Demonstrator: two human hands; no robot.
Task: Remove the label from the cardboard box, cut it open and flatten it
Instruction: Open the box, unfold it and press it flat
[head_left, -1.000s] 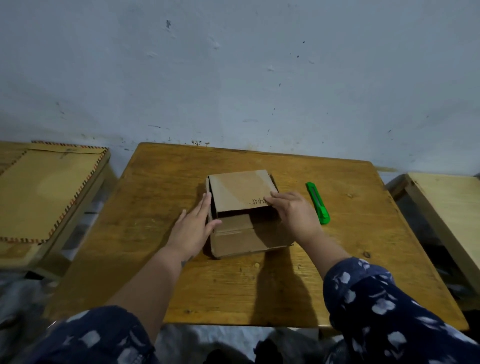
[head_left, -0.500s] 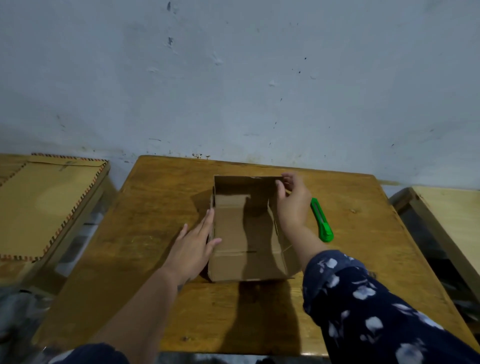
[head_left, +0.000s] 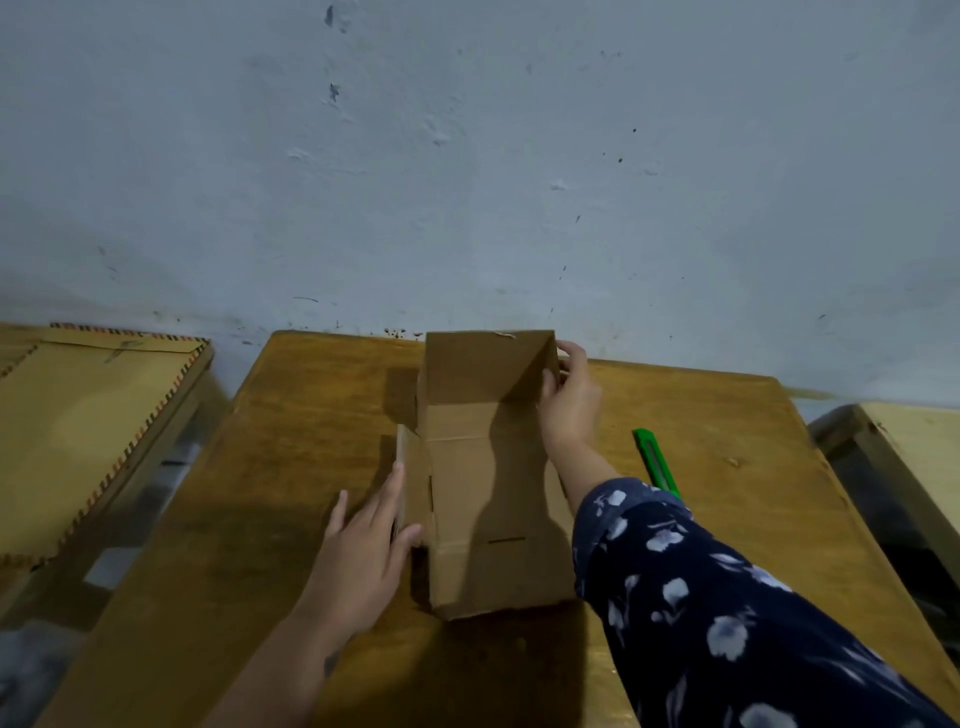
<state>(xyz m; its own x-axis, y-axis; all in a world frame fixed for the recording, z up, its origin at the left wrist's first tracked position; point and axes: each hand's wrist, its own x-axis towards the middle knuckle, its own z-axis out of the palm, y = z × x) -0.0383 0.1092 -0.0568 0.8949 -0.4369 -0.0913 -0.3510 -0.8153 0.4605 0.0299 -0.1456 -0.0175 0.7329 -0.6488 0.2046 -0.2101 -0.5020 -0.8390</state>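
A brown cardboard box (head_left: 467, 483) stands open in the middle of the wooden table (head_left: 291, 457), its lid flap raised upright at the far end. My right hand (head_left: 569, 400) grips the right edge of that raised flap, thumb inside and fingers behind. My left hand (head_left: 363, 551) lies flat with straight fingers against the box's left side flap. A green utility knife (head_left: 657, 462) lies on the table to the right of the box, partly behind my patterned sleeve. No label shows on the box.
A blue-grey wall (head_left: 467, 156) rises right behind the table. On the left stands a low table with a stitched woven mat (head_left: 88, 421). Another pale wooden surface (head_left: 914, 447) sits at the right edge.
My right hand has lifted the lid flap from closed to fully upright at the far end. My left hand stays pressed on the left side. The camera has moved closer.
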